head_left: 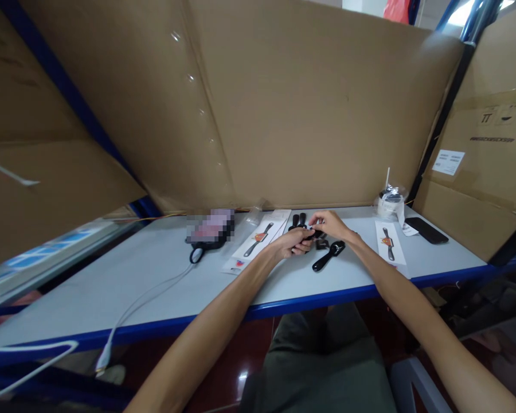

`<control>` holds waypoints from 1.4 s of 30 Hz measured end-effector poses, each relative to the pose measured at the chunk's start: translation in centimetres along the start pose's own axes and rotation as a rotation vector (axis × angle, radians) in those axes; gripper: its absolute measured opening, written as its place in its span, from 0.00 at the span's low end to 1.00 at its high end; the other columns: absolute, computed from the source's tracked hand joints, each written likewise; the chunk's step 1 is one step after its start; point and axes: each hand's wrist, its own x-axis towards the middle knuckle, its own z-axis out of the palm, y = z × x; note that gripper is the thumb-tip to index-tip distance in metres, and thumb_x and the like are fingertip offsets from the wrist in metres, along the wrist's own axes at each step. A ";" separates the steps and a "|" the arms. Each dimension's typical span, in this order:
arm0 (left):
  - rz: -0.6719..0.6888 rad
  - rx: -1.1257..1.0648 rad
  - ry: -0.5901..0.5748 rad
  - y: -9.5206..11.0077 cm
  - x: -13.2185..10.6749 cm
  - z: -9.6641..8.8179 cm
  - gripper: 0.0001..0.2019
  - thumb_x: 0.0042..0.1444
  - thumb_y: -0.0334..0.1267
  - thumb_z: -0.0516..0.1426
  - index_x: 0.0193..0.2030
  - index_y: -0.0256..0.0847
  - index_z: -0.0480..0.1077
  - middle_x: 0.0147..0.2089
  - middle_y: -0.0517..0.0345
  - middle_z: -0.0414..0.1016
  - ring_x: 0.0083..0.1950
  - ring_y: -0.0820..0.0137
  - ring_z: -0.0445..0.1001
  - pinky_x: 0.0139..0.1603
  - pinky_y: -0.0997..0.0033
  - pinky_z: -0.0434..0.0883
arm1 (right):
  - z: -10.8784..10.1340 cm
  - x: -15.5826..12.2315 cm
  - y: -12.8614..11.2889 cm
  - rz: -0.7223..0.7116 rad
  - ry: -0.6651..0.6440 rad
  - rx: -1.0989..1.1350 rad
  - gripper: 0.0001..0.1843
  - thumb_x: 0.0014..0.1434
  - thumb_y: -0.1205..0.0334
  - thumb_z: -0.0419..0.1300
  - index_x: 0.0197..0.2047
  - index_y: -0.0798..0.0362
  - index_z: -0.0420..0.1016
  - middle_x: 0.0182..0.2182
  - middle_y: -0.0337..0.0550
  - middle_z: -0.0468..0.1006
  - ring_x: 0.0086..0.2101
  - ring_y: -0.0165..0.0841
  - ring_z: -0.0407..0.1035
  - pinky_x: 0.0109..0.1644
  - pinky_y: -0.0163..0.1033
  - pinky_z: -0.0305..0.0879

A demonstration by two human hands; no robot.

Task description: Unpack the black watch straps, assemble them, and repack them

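Found at centre of frame: left hand (296, 242) curled around a small dark piece (310, 237), mostly hidden; right hand (330, 224) meeting it, fingertips close together, grip not confirmable. Just below and right, lying on the tabletop (155, 287): black tool (327, 258). Just behind: black handles (302, 219). Farther out: printed cards (258, 240) left of centre, printed card (386, 242) at right. Judged partway: piece in hand not yet released; finished count not determinable.

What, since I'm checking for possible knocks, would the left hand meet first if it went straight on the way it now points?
Probably the right hand, which is close ahead of the left hand; depth is unclear, and the two may already be touching.
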 end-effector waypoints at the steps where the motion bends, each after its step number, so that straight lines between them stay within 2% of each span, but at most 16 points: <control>1: 0.014 -0.002 0.009 -0.1 0.0 0.0 0.15 0.69 0.41 0.54 0.30 0.43 0.58 0.19 0.71 0.52 0.13 0.83 0.43 0.12 0.84 0.40 | 0.1 0.0 -0.1 -0.001 0.014 -0.013 0.09 0.54 0.74 0.63 0.34 0.53 0.82 0.32 0.38 0.82 0.33 0.30 0.71 0.41 0.35 0.63; 4: 0.068 0.003 0.051 -0.3 0.1 0.1 0.15 0.67 0.43 0.56 0.31 0.42 0.59 0.18 0.71 0.53 0.13 0.83 0.44 0.12 0.83 0.40 | 0.2 -0.1 -0.2 -0.004 0.072 -0.069 0.08 0.54 0.73 0.64 0.35 0.51 0.81 0.32 0.38 0.81 0.32 0.31 0.69 0.40 0.35 0.63; 8: 0.193 0.013 0.165 -0.7 0.3 0.5 0.16 0.65 0.46 0.60 0.32 0.42 0.59 0.17 0.71 0.56 0.12 0.83 0.47 0.13 0.82 0.41 | -0.1 -0.4 -0.4 0.016 0.278 -0.138 0.07 0.58 0.70 0.60 0.36 0.50 0.79 0.33 0.39 0.80 0.33 0.32 0.70 0.41 0.36 0.63; 14: 0.422 -0.009 0.347 -0.8 0.7 1.0 0.19 0.65 0.54 0.59 0.34 0.43 0.58 0.17 0.74 0.55 0.13 0.82 0.49 0.13 0.82 0.45 | -0.5 -0.4 -0.5 0.160 0.442 0.003 0.06 0.61 0.62 0.58 0.33 0.50 0.74 0.24 0.35 0.74 0.27 0.31 0.67 0.34 0.34 0.62; 16: 0.476 -0.020 0.365 -0.5 0.5 0.9 0.21 0.63 0.57 0.59 0.33 0.44 0.57 0.17 0.74 0.54 0.13 0.82 0.49 0.13 0.82 0.45 | -0.4 -0.2 -0.7 0.247 0.368 0.168 0.07 0.61 0.60 0.58 0.31 0.50 0.73 0.23 0.35 0.73 0.24 0.30 0.66 0.29 0.33 0.61; 18: 0.526 -0.022 0.358 -0.2 0.2 0.9 0.22 0.62 0.59 0.59 0.34 0.44 0.57 0.17 0.74 0.55 0.13 0.81 0.49 0.13 0.81 0.46 | -0.3 -0.1 -1.0 0.302 0.215 0.384 0.08 0.61 0.57 0.59 0.33 0.51 0.73 0.23 0.35 0.74 0.21 0.28 0.65 0.23 0.32 0.58; 21: 0.578 -0.005 0.336 0.2 -0.2 1.0 0.23 0.61 0.60 0.60 0.35 0.44 0.59 0.17 0.74 0.55 0.13 0.81 0.49 0.13 0.81 0.47 | -0.3 -0.1 -1.5 0.307 0.065 0.627 0.10 0.59 0.53 0.62 0.37 0.51 0.72 0.23 0.34 0.75 0.18 0.27 0.64 0.18 0.30 0.56; 26: 0.593 0.050 0.298 0.0 0.0 1.1 0.25 0.58 0.63 0.61 0.35 0.43 0.61 0.18 0.73 0.56 0.13 0.81 0.50 0.12 0.81 0.48 | -0.2 -0.3 -1.8 0.304 0.056 0.733 0.13 0.55 0.54 0.66 0.35 0.51 0.68 0.22 0.36 0.78 0.18 0.26 0.65 0.17 0.29 0.59; 31: 0.575 0.063 0.332 -0.5 0.7 1.0 0.25 0.60 0.63 0.59 0.32 0.43 0.60 0.16 0.73 0.55 0.13 0.82 0.48 0.12 0.81 0.47 | 0.0 -0.3 -1.8 0.300 0.048 0.759 0.14 0.55 0.53 0.67 0.35 0.52 0.69 0.24 0.38 0.80 0.19 0.27 0.69 0.18 0.28 0.61; 42: 0.606 0.073 0.321 -0.4 0.4 1.4 0.24 0.59 0.63 0.59 0.35 0.43 0.60 0.17 0.73 0.57 0.13 0.81 0.51 0.13 0.81 0.49 | 0.1 -0.5 -2.1 0.280 0.099 0.765 0.15 0.52 0.52 0.67 0.35 0.52 0.71 0.25 0.36 0.78 0.19 0.26 0.68 0.18 0.28 0.60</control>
